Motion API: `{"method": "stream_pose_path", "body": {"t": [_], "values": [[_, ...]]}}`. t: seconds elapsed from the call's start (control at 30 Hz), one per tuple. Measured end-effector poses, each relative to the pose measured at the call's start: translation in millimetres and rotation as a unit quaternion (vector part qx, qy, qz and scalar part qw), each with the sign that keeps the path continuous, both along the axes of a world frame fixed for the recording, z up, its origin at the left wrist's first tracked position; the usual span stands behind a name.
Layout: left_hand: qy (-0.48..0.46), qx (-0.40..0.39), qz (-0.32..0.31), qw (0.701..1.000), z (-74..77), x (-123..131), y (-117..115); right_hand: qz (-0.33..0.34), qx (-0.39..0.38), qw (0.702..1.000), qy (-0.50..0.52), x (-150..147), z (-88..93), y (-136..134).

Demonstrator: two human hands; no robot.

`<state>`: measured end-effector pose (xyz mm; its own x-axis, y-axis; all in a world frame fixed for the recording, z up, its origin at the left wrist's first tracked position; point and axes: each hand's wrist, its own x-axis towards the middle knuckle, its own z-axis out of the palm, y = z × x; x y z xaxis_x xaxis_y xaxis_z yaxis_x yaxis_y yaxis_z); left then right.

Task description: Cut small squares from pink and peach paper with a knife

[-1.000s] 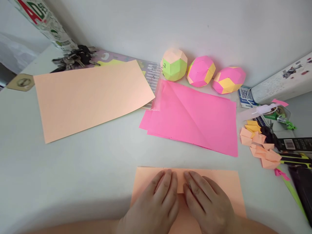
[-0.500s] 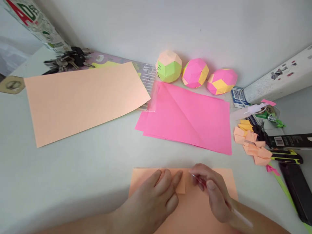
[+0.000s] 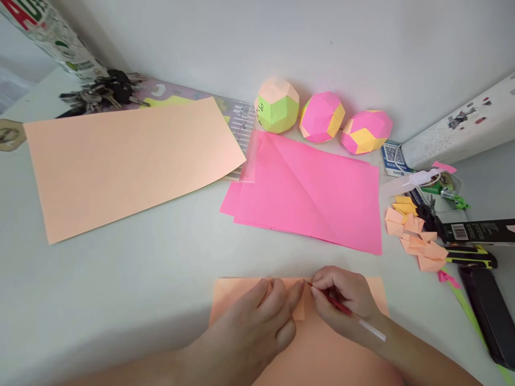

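Note:
My right hand (image 3: 346,300) is closed in a writing grip around a slim red pen (image 3: 341,306) with a clear rear end. The pen's tip touches the upper part of a large peach paper sheet (image 3: 338,354), just right of my left fingertips. Beneath my left hand (image 3: 257,321) lies a small peach paper piece (image 3: 299,312), mostly covered, near the sheet's top edge. The left fingers are a little bent and spread, their tips pressing down on that piece.
Pink sheets (image 3: 314,198) lie beyond my hands, a long peach sheet (image 3: 132,171) to the left. Three paper balls (image 3: 322,117) line the wall. On the right are folded paper pieces (image 3: 418,241), a cutter (image 3: 472,257) and a black case (image 3: 486,316); keys (image 3: 100,96) lie back left.
My right hand has closed in toward the left fingertips and tilted the pen, bringing its tip onto the paper. My left hand stays on the small piece. The view shifts slightly.

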<state>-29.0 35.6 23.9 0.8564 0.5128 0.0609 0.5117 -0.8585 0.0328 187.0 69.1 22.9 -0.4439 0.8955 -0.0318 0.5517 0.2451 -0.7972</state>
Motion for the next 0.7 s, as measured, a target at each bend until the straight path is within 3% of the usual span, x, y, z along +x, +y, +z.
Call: {"method": "stream_pose_path", "body": {"t": [0.7], "values": [[0.026, 0.004, -0.016, 1.0, 0.1, 0.4, -1.1, -0.02, 0.069, 0.997, 0.019, -7.2, -3.1, -0.8]]}}
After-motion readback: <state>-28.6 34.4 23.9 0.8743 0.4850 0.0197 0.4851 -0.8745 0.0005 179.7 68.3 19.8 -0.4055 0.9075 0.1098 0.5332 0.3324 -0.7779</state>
